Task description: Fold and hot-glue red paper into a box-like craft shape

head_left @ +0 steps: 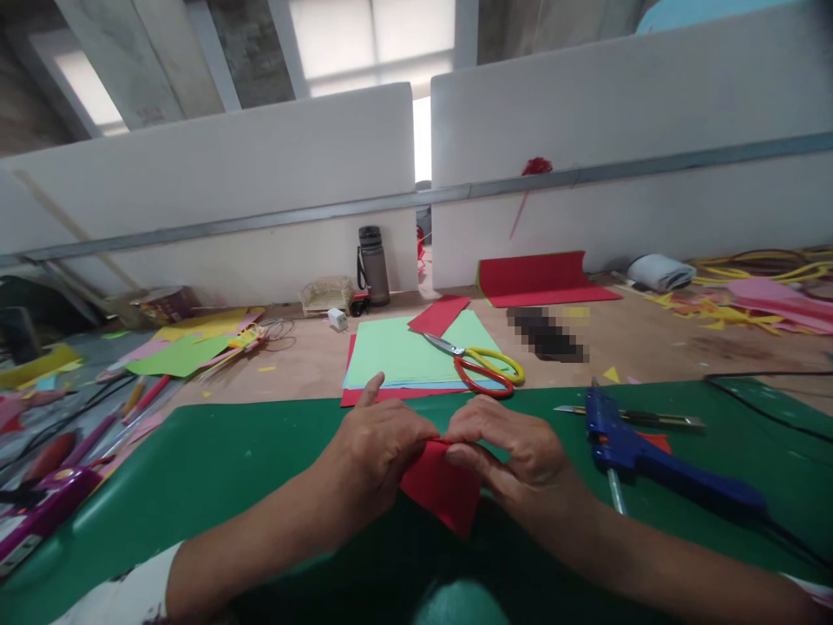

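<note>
Both hands meet at the upper edge of a small piece of red paper (446, 488), low in the middle of the head view. My left hand (383, 443) pinches its top left, with the thumb or a finger sticking up. My right hand (511, 447) pinches the same edge from the right, thumb below and fingers above. The paper's lower part hangs down between the hands, over the green mat (260, 460). The fingertips hide part of the top edge, which looks folded or rolled.
Scissors (478, 360) with red and yellow handles lie on light green sheets (383, 347) beyond my hands. At right are a blue glue gun (670, 473) and a craft knife (657, 419). A dark bottle (373, 265) stands by the white partition (260, 182). Coloured paper (182, 354) lies left.
</note>
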A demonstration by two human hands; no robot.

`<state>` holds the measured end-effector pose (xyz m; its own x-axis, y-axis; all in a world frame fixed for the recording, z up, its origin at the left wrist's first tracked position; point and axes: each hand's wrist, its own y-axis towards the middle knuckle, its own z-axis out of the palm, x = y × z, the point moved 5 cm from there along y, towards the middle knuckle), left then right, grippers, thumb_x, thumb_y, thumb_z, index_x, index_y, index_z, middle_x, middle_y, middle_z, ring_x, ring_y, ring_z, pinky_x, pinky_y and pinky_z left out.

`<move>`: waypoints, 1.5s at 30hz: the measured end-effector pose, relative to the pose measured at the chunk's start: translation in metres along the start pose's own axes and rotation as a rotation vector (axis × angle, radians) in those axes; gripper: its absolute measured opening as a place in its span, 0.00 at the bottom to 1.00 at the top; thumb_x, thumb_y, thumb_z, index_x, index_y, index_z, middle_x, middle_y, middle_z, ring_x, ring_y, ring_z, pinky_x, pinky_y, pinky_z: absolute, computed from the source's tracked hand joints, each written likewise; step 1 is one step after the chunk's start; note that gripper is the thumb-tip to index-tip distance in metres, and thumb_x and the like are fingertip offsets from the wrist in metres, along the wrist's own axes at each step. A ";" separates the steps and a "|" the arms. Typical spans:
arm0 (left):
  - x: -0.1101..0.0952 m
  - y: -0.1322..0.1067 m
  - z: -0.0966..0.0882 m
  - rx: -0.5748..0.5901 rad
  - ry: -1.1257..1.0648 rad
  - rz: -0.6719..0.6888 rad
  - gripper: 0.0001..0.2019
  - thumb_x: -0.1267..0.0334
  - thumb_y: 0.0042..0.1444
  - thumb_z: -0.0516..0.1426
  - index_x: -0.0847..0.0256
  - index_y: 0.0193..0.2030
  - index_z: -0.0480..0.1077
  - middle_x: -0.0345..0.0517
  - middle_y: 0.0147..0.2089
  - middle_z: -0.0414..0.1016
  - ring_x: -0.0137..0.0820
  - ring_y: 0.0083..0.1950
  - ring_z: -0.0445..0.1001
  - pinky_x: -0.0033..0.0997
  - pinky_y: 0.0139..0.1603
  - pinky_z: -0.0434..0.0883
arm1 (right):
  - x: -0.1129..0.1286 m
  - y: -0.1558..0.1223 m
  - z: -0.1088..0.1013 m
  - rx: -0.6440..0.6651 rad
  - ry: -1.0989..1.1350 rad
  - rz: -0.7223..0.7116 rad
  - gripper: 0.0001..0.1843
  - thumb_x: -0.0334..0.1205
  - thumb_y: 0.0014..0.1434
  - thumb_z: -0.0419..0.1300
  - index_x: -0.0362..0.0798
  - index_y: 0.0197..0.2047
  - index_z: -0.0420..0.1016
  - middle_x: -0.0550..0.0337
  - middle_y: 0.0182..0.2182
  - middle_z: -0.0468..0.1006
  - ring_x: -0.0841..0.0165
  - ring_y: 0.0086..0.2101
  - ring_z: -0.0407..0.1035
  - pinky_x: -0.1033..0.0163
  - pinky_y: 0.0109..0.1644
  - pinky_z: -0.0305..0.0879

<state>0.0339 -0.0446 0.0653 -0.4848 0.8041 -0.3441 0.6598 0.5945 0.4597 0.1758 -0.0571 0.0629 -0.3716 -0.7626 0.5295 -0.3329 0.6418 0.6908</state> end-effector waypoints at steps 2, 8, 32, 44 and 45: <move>0.003 -0.002 0.002 0.032 0.002 0.000 0.12 0.73 0.60 0.46 0.58 0.40 0.69 0.37 0.36 0.76 0.25 0.38 0.73 0.48 0.66 0.37 | 0.000 0.001 0.001 0.000 -0.024 -0.011 0.04 0.31 0.57 0.59 0.47 0.30 0.71 0.62 0.25 0.74 0.71 0.29 0.68 0.67 0.33 0.64; 0.007 -0.002 0.001 0.071 -0.009 -0.013 0.13 0.71 0.62 0.45 0.56 0.40 0.69 0.35 0.35 0.76 0.24 0.37 0.73 0.47 0.67 0.42 | 0.001 0.003 0.002 0.005 -0.070 -0.045 0.06 0.31 0.58 0.57 0.48 0.30 0.70 0.62 0.24 0.73 0.70 0.28 0.66 0.65 0.33 0.64; -0.005 -0.003 -0.015 -0.124 -0.188 -0.126 0.08 0.71 0.52 0.58 0.58 0.39 0.69 0.38 0.37 0.76 0.29 0.38 0.74 0.49 0.62 0.52 | -0.003 0.002 0.004 0.002 -0.100 -0.034 0.06 0.29 0.58 0.56 0.47 0.30 0.68 0.63 0.25 0.72 0.71 0.27 0.65 0.64 0.34 0.62; 0.001 0.000 -0.012 -0.063 -0.159 -0.211 0.03 0.70 0.53 0.57 0.59 0.34 0.69 0.39 0.33 0.75 0.29 0.35 0.72 0.49 0.57 0.58 | -0.004 -0.001 0.011 0.020 -0.120 -0.064 0.06 0.28 0.58 0.55 0.46 0.30 0.67 0.62 0.24 0.69 0.71 0.27 0.62 0.63 0.33 0.59; 0.001 0.000 -0.011 -0.068 -0.158 -0.208 0.03 0.71 0.53 0.56 0.60 0.34 0.69 0.39 0.32 0.75 0.29 0.34 0.72 0.48 0.56 0.59 | -0.003 -0.002 0.012 0.019 -0.119 -0.067 0.07 0.27 0.58 0.55 0.46 0.30 0.67 0.62 0.24 0.69 0.71 0.27 0.62 0.64 0.33 0.59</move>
<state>0.0267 -0.0434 0.0742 -0.5070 0.6568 -0.5582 0.5124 0.7504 0.4176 0.1674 -0.0547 0.0541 -0.4480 -0.7895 0.4196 -0.3760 0.5921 0.7128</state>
